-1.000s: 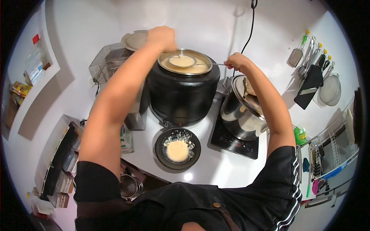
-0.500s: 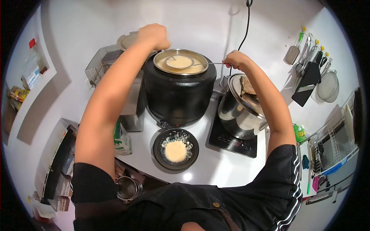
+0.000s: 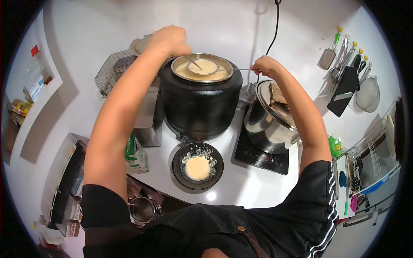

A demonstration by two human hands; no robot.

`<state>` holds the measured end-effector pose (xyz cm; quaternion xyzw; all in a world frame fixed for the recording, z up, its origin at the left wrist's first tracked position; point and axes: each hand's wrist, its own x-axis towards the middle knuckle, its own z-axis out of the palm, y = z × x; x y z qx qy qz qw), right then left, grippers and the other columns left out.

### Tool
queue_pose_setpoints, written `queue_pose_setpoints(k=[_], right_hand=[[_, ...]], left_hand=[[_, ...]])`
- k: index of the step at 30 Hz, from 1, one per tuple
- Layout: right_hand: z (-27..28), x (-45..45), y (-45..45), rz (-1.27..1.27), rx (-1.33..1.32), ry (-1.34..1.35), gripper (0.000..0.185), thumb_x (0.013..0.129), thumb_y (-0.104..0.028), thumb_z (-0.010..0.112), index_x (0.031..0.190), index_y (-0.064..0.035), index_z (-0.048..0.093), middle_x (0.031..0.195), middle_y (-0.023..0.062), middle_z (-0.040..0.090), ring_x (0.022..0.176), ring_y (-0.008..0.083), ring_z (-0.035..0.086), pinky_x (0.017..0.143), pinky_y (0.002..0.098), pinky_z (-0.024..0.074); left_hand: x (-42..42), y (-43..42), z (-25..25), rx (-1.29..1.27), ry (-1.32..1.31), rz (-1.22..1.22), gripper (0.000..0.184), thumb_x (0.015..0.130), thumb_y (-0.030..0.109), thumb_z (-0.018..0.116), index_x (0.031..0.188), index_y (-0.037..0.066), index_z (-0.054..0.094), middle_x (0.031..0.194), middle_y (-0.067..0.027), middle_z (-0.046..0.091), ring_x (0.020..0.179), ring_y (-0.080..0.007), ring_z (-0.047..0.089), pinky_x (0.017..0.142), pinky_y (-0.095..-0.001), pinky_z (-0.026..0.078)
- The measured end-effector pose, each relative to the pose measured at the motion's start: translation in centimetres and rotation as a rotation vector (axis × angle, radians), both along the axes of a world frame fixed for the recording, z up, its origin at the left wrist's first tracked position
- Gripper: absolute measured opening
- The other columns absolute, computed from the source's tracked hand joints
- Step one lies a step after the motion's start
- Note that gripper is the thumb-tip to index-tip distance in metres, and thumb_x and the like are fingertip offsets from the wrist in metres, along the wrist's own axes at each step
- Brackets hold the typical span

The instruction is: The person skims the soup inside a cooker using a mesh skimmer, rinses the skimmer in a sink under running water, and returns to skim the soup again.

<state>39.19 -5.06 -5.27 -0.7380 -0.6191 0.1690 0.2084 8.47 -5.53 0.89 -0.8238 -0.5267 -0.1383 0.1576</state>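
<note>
My right hand (image 3: 266, 65) is closed around the thin metal handle of a round strainer (image 3: 223, 69). The strainer's ring lies in the creamy, pale-yellow liquid (image 3: 183, 71) inside a black soup warmer (image 3: 200, 107) with a metal rim. Over the warmer's left edge, my left hand (image 3: 173, 41) grips a thin stick-like utensil (image 3: 193, 62). Its lower end dips into the liquid within the strainer's ring; the fingers are mostly hidden behind the hand. In front of the warmer sits a black bowl (image 3: 176, 172) with a pale-yellow mass and white lumps around it.
A steel pot (image 3: 264, 133) with a lid stands on a black induction cooktop (image 3: 262, 163) to the right. Left of the warmer are a wire basket (image 3: 107, 75), a steel box (image 3: 148, 131) and a green-and-white carton (image 3: 137, 157). Kitchen tools (image 3: 344, 81) hang on the right wall.
The stick-like utensil in my left hand has swung rightward within the strainer, and more of it shows. The strainer has shifted very slightly; both hands stay nearly in place.
</note>
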Motion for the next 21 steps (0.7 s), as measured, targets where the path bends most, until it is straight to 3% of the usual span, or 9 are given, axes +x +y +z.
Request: queue_pose_setpoints(k=[6,9,21], right_hand=[[-0.3,-0.3,0.0,-0.046,-0.017,0.156,0.035,0.075,-0.022,0.060,0.045,-0.0051,0.051,0.043,0.0040,0.039,0.037,0.0143,0.034,0.037,0.0315,0.0265],[-0.4,0.8,0.4,0.046,-0.008,0.002,0.033,0.074,-0.020,0.059,0.046,-0.0040,0.051,0.043,0.0038,0.040,0.037,0.0138,0.034,0.037,0.0310,0.0262],[-0.4,0.0,-0.2,-0.048,0.013,0.144,0.033,0.072,-0.017,0.062,0.045,-0.0041,0.050,0.044,0.0030,0.041,0.038,0.0127,0.033,0.037,0.0301,0.0244]], left_hand=[[0.9,0.3,-0.9,0.090,-0.022,0.037,0.032,0.059,0.023,0.057,0.084,0.004,0.066,0.087,-0.0138,0.064,0.083,-0.0282,0.061,0.072,-0.0375,0.049],[0.2,0.1,-0.4,0.027,-0.013,0.059,0.032,0.059,0.022,0.057,0.084,0.004,0.065,0.088,-0.0138,0.063,0.082,-0.0282,0.061,0.071,-0.0367,0.049],[1.9,0.1,-0.8,-0.020,-0.045,-0.013,0.028,0.058,0.020,0.057,0.080,0.005,0.066,0.087,-0.0132,0.063,0.083,-0.0276,0.061,0.070,-0.0366,0.049]])
